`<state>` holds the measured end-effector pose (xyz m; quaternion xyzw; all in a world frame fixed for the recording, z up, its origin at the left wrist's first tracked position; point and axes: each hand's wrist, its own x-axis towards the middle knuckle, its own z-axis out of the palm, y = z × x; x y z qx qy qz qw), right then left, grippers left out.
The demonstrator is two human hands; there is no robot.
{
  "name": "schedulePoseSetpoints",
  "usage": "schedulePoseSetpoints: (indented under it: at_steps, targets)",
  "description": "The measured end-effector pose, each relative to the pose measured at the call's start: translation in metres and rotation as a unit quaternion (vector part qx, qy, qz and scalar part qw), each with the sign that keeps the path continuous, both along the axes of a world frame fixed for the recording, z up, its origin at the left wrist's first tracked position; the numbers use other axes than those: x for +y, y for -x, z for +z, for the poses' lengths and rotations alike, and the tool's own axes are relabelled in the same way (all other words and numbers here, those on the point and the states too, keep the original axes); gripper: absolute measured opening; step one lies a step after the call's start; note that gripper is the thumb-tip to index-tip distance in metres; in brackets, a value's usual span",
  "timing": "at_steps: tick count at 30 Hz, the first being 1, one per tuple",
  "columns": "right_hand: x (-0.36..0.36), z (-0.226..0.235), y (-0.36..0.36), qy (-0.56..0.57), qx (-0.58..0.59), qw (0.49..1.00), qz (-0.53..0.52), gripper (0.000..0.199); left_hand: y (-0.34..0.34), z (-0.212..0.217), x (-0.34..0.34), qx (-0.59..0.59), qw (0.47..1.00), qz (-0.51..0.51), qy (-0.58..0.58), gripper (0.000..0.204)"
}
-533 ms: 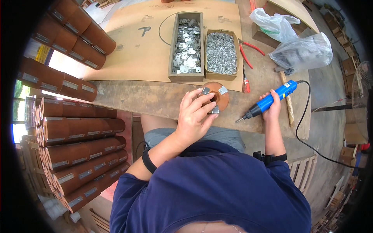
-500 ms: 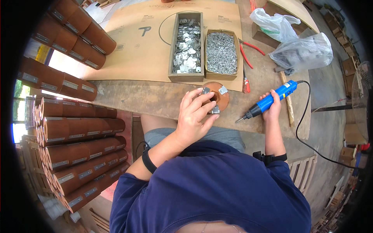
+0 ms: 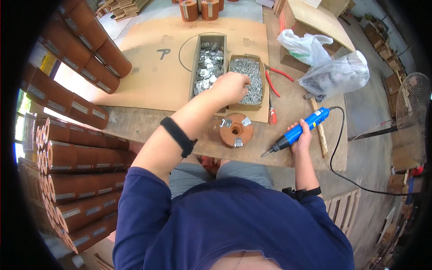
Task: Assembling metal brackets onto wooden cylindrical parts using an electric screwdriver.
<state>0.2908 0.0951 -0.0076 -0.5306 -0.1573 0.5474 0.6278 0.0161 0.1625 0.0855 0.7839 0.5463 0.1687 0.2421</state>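
Here on my right lie red-handled pliers [image 3: 282,74], then a wooden-handled hammer [image 3: 322,140], a clear plastic bag [image 3: 336,75] just beyond its head. Farther right of me, a fan [image 3: 412,114]!

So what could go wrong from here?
The left hand is at the carton of screws, so a few might spill. The brown holed cylinder sits near the workbench front edge and could get knocked off. The cord of the electric screwdriver trails off the side and may snag.
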Motion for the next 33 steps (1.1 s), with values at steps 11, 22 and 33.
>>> schedulePoseSetpoints:
  at_steps: [11, 22, 33]
  targets:
    - [-0.001, 0.000, 0.000, -0.013, 0.006, 1.000, -0.014, 0.028, -0.019, -0.022, 0.014, 0.276, 0.959, -0.042, -0.051, 0.023]
    - [0.000, -0.001, 0.000, -0.005, 0.005, 1.000, -0.009, 0.026, -0.013, -0.009, 0.012, 0.180, 0.981, 0.006, -0.071, 0.017]
    - [-0.001, 0.000, 0.000, -0.023, 0.020, 0.999, -0.010, 0.028, 0.024, 0.041, -0.078, -0.254, 0.964, 0.069, -0.042, 0.019]
